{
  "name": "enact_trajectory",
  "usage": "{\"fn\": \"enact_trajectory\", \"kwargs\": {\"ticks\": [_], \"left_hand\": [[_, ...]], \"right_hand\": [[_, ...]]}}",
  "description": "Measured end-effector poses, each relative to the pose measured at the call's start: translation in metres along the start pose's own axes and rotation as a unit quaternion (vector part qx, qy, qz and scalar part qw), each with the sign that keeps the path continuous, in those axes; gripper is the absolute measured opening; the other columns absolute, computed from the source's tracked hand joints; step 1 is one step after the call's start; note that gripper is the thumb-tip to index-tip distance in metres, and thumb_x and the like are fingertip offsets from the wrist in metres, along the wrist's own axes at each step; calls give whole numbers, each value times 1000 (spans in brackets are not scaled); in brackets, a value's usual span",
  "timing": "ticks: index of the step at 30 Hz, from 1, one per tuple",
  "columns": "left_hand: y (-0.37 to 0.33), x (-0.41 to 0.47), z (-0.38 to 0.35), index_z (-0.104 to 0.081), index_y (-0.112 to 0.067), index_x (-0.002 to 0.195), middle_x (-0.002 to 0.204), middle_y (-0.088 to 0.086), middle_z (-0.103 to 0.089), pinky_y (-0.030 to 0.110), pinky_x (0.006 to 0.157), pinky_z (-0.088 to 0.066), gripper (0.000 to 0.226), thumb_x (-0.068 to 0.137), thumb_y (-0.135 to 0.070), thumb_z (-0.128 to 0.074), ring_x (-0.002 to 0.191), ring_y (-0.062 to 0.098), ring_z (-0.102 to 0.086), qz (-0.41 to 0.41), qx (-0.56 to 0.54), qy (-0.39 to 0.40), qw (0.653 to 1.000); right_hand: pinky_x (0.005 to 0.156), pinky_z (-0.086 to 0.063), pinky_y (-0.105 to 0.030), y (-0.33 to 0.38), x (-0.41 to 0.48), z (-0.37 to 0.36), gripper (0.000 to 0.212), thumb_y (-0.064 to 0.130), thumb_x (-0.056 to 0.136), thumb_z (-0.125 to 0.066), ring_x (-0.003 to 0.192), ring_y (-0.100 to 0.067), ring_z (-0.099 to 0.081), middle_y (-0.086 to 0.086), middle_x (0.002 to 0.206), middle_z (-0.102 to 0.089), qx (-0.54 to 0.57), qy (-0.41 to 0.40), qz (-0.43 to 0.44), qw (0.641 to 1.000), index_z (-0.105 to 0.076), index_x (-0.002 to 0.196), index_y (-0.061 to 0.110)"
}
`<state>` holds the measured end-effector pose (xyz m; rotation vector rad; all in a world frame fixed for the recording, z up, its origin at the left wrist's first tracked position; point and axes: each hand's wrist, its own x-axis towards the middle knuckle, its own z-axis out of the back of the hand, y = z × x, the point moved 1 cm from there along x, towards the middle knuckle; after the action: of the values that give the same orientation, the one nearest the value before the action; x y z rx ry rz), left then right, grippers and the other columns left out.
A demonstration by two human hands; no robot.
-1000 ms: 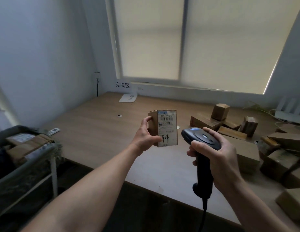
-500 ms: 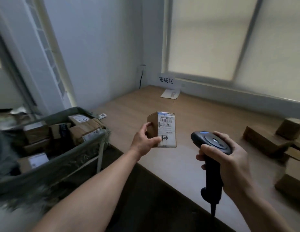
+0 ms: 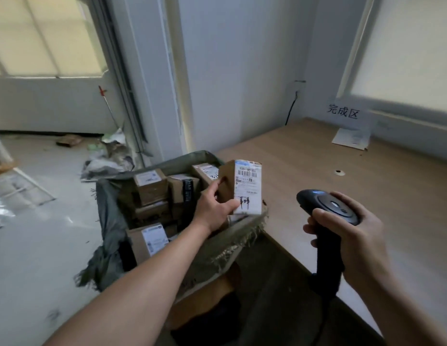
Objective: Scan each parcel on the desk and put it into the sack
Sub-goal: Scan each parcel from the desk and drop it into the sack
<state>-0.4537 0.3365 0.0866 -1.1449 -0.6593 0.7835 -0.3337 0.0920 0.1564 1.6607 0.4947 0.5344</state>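
My left hand [image 3: 215,208] grips a small cardboard parcel [image 3: 242,187] upright, its white barcode label facing me. The parcel hangs over the right rim of the open grey-green sack [image 3: 110,231], which holds several labelled cardboard parcels [image 3: 150,187]. My right hand [image 3: 349,233] holds a black handheld barcode scanner [image 3: 327,208] by its grip, over the near left part of the wooden desk [image 3: 354,186], to the right of the parcel. The scanner's head points toward the sack.
A sheet of paper [image 3: 351,138] lies at the desk's far edge under a wall sign with printed characters [image 3: 343,112]. A small hole [image 3: 339,172] marks the desktop. Crumpled bags and scraps [image 3: 107,156] litter the pale floor by a white pillar behind the sack.
My view has swung left, so the pile of parcels on the desk has left the frame. My left hand has carried the parcel from above the desk to over the sack's rim.
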Motion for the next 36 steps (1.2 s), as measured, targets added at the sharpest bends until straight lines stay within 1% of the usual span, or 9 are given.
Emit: {"fn": "enact_trajectory", "kwargs": {"ticks": [3, 8, 10, 13, 17, 19, 24, 28, 36], "left_hand": [[21, 22, 49, -57, -37, 125, 109, -13, -68, 30, 91, -52, 52, 78, -28, -77, 105, 11, -66, 20, 13, -52, 998], [77, 36, 93, -43, -30, 148, 138, -1, -58, 39, 103, -48, 80, 78, -46, -78, 122, 23, -57, 127, 121, -155, 972], [95, 41, 99, -38, -30, 151, 147, 6, -49, 41, 102, -46, 85, 79, -53, -77, 127, 28, -54, 180, 164, -154, 958], [118, 51, 101, -40, -25, 150, 147, 11, -43, 42, 100, -46, 79, 85, -59, -70, 127, 33, -53, 214, 192, -114, 951], [134, 59, 97, -48, -18, 146, 146, 12, -51, 44, 105, -46, 57, 97, -44, -61, 129, 32, -52, 202, 203, -98, 953], [135, 60, 96, -48, -18, 146, 147, 12, -50, 45, 106, -44, 51, 99, -36, -59, 131, 32, -51, 202, 212, -104, 950], [115, 52, 82, -54, -17, 140, 143, 11, -52, 43, 100, -48, 42, 100, -28, -58, 125, 31, -55, 137, 247, -122, 952], [79, 38, 49, -58, -17, 135, 137, 7, -56, 38, 95, -49, 38, 99, -29, -58, 121, 25, -56, 31, 271, -96, 957], [-25, -34, -83, -57, -15, 137, 140, 3, -56, 36, 101, -46, 43, 99, -36, -55, 125, 22, -54, -151, 331, 21, 931]], "right_hand": [[62, -58, -39, -10, 19, -47, 78, 22, 56, -79, 77, -36, -74, -21, 104, -73, -4, 20, -10, 1000, -59, 131, 19], [58, -60, -27, -25, 35, -89, 80, 22, 52, -81, 85, -38, -73, -20, 112, -71, -13, 39, -21, 999, -60, 129, 19], [57, -60, -28, -30, 39, -98, 88, 18, 47, -91, 84, -39, -73, -21, 112, -71, -22, 41, -21, 999, -60, 130, 18], [58, -58, -29, -39, 41, -103, 78, 20, 54, -83, 86, -40, -73, -21, 111, -71, -35, 32, -25, 999, -60, 128, 20], [68, -59, -39, -44, 41, -101, 74, 29, 49, -85, 96, -41, -71, -18, 113, -71, -53, 5, -30, 998, -62, 120, 27], [65, -59, -37, -43, 39, -99, 63, 25, 52, -83, 92, -40, -72, -18, 109, -72, -48, 2, -31, 998, -64, 112, 31], [57, -59, -31, -36, 28, -83, 65, 14, 55, -86, 71, -35, -74, -22, 102, -72, -38, -14, -35, 999, -64, 115, 25], [67, -58, -44, -27, 10, -52, 54, 1, 75, -78, 71, -35, -74, -21, 99, -73, -38, -34, -25, 998, -63, 123, 21], [60, -57, -40, 19, -62, 70, 66, 1, 76, -80, 73, -37, -74, -18, 97, -75, -13, -102, 19, 995, -57, 136, 16]]}}
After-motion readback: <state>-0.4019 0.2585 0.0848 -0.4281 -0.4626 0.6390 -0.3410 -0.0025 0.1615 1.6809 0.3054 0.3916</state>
